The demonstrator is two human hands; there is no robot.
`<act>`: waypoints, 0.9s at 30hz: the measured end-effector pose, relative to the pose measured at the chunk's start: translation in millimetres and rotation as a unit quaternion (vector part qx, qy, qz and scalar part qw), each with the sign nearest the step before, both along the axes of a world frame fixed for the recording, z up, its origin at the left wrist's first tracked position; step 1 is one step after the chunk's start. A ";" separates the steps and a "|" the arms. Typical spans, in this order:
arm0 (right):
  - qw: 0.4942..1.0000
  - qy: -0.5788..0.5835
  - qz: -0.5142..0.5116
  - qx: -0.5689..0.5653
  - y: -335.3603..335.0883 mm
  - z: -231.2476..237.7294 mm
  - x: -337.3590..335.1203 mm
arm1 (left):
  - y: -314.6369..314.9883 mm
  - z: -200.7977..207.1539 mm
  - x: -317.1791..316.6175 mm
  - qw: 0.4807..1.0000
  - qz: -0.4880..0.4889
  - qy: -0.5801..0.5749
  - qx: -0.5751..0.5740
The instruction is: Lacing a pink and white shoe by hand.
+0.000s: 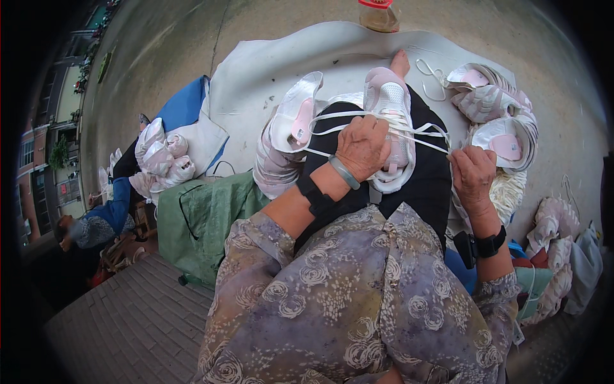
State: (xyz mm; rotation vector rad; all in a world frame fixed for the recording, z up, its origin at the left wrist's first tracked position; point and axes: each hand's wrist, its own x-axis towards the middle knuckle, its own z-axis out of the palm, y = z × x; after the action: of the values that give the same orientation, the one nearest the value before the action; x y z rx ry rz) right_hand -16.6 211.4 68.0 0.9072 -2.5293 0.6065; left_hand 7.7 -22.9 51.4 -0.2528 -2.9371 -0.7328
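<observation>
A white and pale-pink sneaker upper (386, 86) lies across my lap, toe pointing away from me. White shoelace (419, 137) runs through its eyelets, with long loops spreading to both sides. My left hand (362, 148) is closed over the laces at the upper's left side, knuckles up, and partly covers the tongue. Off to the right, my right hand (473, 174) pinches a lace end, and the strand between it and the upper looks taut. Whether the left fingers grip one strand or several is hidden.
Nested uppers (278, 163) stand left of my legs, and more uppers (505, 141) are stacked at right beside a bundle of white laces (510, 193). A white sheet (240, 89) covers the ground. A green sack (192, 224) sits at left; beyond it is another person (115, 208).
</observation>
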 end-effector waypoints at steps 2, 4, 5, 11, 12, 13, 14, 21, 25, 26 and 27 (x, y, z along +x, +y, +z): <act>1.000 0.004 0.007 0.003 -8.0 9.0 4.5 | 13.8 12.9 -11.1 0.991 -0.099 0.087 0.039; 0.999 0.027 0.025 0.005 -16.1 13.4 5.5 | 28.7 10.4 -21.8 0.980 -0.135 0.105 0.098; 0.999 0.026 0.023 -0.001 -18.4 15.5 5.3 | 33.5 10.2 -26.1 0.977 -0.162 0.014 0.135; 0.998 -0.031 0.035 -0.036 -15.7 13.7 5.2 | 32.4 13.8 -34.5 0.934 -0.195 -0.218 0.204; 0.998 -0.032 0.035 -0.037 -15.2 13.2 6.4 | 31.6 14.2 -32.3 0.934 -0.192 -0.209 0.216; 0.998 -0.040 0.035 -0.037 -14.6 12.4 7.6 | 30.9 14.2 -30.8 0.934 -0.189 -0.201 0.228; 0.997 -0.048 0.036 -0.037 -15.2 12.0 8.2 | 29.8 9.4 -29.3 0.935 -0.186 -0.201 0.228; 0.997 -0.060 0.034 -0.029 -12.3 10.5 6.9 | -8.2 -6.8 -30.9 0.962 -0.016 0.009 0.272; 0.997 -0.058 0.028 -0.029 -13.1 9.8 6.7 | -28.7 -13.7 -32.7 0.968 0.067 0.018 0.242; 0.998 -0.058 0.025 -0.027 -12.7 10.0 6.7 | -29.1 -13.7 -32.4 0.968 0.067 0.018 0.243; 0.998 -0.058 0.025 -0.026 -12.9 10.3 7.1 | -29.1 -13.8 -31.8 0.971 0.057 0.018 0.230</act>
State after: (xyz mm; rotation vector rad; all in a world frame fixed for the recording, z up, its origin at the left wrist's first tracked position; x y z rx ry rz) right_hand -9.5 198.5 78.3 0.9449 -2.5866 0.7578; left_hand -24.2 -52.0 37.6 -0.0527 -2.6202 -1.3335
